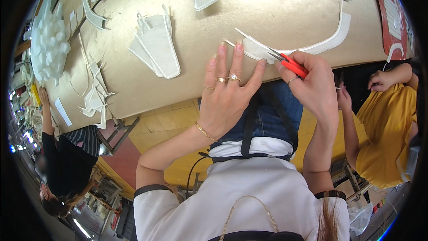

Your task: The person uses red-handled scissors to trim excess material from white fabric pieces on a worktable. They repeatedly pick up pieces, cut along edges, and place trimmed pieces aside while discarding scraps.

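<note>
On the broad tan counter (200, 22) lies the curved white piece (327, 45), its left end by both hands. The left hand (229, 93) rests flat there, fingers spread wide; the right hand (314, 78) has its fingers closed round red-handled scissors (294, 65), blades at the piece's edge. Clean cutting likely calls for steady pressure beside the blades, fingertips clear, and short snips. No lettering is legible, even on the white slip (63, 111) at far left.
</note>
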The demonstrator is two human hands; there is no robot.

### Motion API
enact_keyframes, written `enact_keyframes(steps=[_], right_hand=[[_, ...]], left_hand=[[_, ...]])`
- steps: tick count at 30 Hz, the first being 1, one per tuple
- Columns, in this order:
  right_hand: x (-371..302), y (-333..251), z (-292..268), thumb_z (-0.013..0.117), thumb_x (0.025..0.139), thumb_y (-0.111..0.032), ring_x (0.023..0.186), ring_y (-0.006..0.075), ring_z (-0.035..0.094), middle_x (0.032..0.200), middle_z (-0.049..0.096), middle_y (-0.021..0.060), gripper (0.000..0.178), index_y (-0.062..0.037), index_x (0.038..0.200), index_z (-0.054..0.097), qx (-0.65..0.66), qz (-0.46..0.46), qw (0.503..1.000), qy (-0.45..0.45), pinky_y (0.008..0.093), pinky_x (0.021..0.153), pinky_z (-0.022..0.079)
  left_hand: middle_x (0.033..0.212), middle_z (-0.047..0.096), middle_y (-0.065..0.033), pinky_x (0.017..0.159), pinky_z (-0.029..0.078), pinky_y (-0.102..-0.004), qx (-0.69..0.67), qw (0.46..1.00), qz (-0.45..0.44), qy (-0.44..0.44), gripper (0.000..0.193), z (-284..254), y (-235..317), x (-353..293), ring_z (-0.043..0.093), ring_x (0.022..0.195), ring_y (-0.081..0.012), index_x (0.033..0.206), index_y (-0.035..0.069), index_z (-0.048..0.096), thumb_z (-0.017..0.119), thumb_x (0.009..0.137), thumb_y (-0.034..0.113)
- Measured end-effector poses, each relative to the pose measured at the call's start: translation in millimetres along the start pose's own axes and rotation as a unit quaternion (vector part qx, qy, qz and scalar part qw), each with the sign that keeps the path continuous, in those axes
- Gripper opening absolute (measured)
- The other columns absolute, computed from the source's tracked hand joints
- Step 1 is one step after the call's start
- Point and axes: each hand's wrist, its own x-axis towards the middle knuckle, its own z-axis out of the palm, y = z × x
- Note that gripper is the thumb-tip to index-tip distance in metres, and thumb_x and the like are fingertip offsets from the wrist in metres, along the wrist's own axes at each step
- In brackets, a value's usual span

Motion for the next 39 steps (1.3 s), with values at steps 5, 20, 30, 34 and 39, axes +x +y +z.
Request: enact_keyframes(steps=[5,20,30,34,39], right_hand=[[1,-1,2,0.070,0.083,-0.014,0.054,0.0097,0.043,0.056,0.048,0.0057,0.018,0.0044,0.084,0.068,0.019,-0.016,1.000,0.015,0.0282,0.052,0.037],[10,41,-39,0.073,0.082,-0.007,0.055,0.0144,0.047,0.061,0.053,0.0093,0.013,0.0028,0.089,0.067,-0.023,-0.114,0.993,-0.025,0.0281,0.055,0.040],[17,49,-43,0.074,0.083,-0.012,0.052,0.0169,0.039,0.057,0.045,0.0091,0.017,0.0027,0.084,0.066,-0.034,-0.163,0.986,-0.018,0.0314,0.051,0.034],[18,47,-43,0.074,0.083,-0.014,0.051,0.0177,0.040,0.056,0.046,0.0101,0.018,0.0026,0.085,0.066,-0.041,-0.137,0.989,-0.026,0.0321,0.050,0.034],[19,41,-46,0.068,0.084,-0.021,0.052,0.0310,0.048,0.057,0.052,0.0152,0.024,0.0015,0.076,0.064,-0.054,-0.104,0.993,-0.026,0.0389,0.054,0.038]], left_hand=[[0.153,0.036,-0.0248,0.116,0.018,-0.0503,0.012,1.000,-0.008,0.008,0.069,4,8,2,0.034,0.141,-0.0447,0.143,0.033,0.051,0.056,0.081,0.003],[0.153,0.038,-0.0147,0.113,0.035,-0.0453,-0.085,0.995,0.044,-0.035,0.052,0,9,10,0.038,0.140,-0.0338,0.141,0.012,0.048,0.060,0.091,0.018],[0.156,0.033,-0.0175,0.115,0.028,-0.0513,-0.098,0.994,0.015,-0.041,0.055,-2,20,11,0.034,0.141,-0.0405,0.143,0.016,0.050,0.063,0.092,0.031],[0.155,0.033,-0.0199,0.115,0.025,-0.0531,-0.071,0.997,0.001,-0.026,0.057,1,30,12,0.033,0.141,-0.0442,0.143,0.018,0.050,0.062,0.091,0.037],[0.155,0.032,-0.0225,0.115,0.024,-0.0539,-0.047,0.999,-0.004,-0.022,0.059,5,35,13,0.032,0.140,-0.0462,0.143,0.019,0.050,0.063,0.090,0.041]])
